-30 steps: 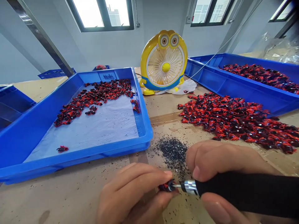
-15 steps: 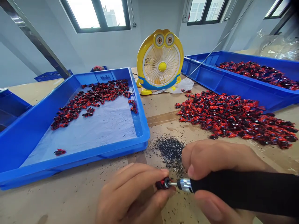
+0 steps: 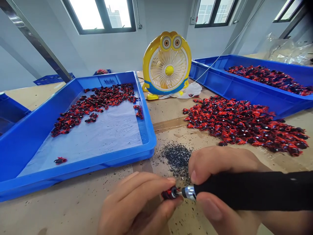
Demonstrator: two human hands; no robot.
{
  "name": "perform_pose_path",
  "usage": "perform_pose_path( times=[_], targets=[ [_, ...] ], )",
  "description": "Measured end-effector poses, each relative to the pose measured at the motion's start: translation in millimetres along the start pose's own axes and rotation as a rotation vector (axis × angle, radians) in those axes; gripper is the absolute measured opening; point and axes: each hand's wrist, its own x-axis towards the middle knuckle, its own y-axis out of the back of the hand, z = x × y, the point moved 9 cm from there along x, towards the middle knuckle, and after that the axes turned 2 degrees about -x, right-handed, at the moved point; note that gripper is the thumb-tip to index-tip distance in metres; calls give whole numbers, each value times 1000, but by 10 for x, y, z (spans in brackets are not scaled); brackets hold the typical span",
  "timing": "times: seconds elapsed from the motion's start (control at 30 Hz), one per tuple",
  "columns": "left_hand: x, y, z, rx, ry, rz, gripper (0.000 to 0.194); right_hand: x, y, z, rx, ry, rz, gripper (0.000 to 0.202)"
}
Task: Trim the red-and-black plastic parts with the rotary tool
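Between the thumb and fingers of my left hand [image 3: 139, 200] is a small red and black plastic part [image 3: 168, 194], its round open end facing right. My right hand [image 3: 220, 166] is wrapped around a thick black rotary tool [image 3: 254, 191] with a silver collar. The tool's thin metal bit [image 3: 179, 193] reaches into or against the part's end; I cannot tell how deep. Just behind the hands lies a patch of black shavings [image 3: 177, 158] on the brown table covering. A large heap of similar red and black parts [image 3: 244, 122] lies beyond my right hand.
At left stands a blue tray [image 3: 150, 143] lined with white sheet, with many similar parts in it. A yellow and blue fan [image 3: 169, 70] stands at the back. Another blue tray [image 3: 234, 89] of parts is at the back right, with a cable [image 3: 226, 49] crossing before it.
The black tool and my right hand have shifted slightly left, and the tool's rear end has risen to lie more level. My left hand keeps its hold on the part.
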Motion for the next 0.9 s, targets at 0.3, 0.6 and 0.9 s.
perform_pose_path(
  times=[0.3, 0.6, 0.9],
  targets=[
    [-9, -11, -45, -10, 89, 11, 18, 37, 29, -23, -44, 18, -5, 17],
    [-42, 32, -53, 17, 151, 82, 14, 9, 19, 10, -4, 2, 64, 15],
    [-32, 36, -45, 3, 105, 92, 16, -12, 17, -22, -24, 5, 32, 16]
  ],
)
